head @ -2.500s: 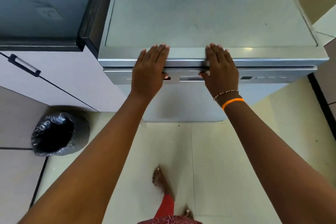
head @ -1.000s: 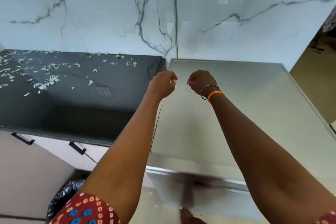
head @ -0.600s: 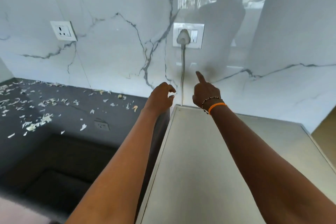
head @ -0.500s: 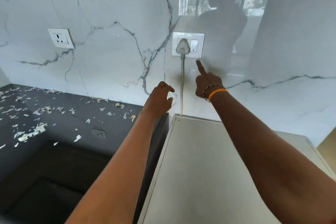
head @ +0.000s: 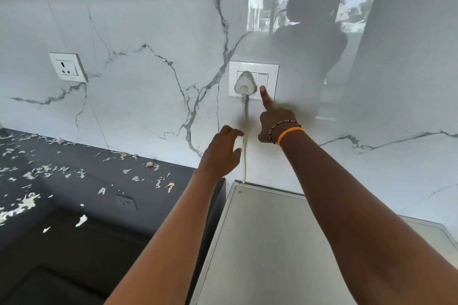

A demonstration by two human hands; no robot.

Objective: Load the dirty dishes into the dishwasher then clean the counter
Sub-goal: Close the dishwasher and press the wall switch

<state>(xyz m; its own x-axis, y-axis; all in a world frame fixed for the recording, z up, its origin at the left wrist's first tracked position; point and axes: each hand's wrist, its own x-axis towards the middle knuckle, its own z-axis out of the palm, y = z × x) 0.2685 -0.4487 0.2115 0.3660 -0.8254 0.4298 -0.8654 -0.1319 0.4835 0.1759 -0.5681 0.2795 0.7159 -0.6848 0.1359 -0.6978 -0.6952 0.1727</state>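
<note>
Starting from the left, the dark counter [head: 74, 181] is seen covered with pale scraps [head: 27, 202], which look like peelings, spread from the left edge up to the wall. No cloth or sponge is seen, so the cleaning of the counter is judged as not yet begun. On the marble wall [head: 148, 20] above it, a spare socket [head: 68, 67] is fixed with nothing plugged in.

Further right, the left hand [head: 220, 153] is held in the air near the white cable [head: 244, 146], with fingers loosely curled and nothing in it; whether the cable is touched cannot be told. The cable is led up from behind the dishwasher [head: 272, 242] to a plug [head: 244, 84] seated in the switch plate [head: 254, 80]. The right hand [head: 276, 122] is folded with only the index finger stretched out, and its tip is laid on the lower part of the switch beside the plug.

The dishwasher stands at the lower right against the wall, and only its grey top is seen. No dirty dishes are visible anywhere, so loading is judged to be finished, although the inside is hidden. Switching on the power seems to be the step in hand.

No brand, label or readable writing is found on the sockets, the plug or the dishwasher.
</note>
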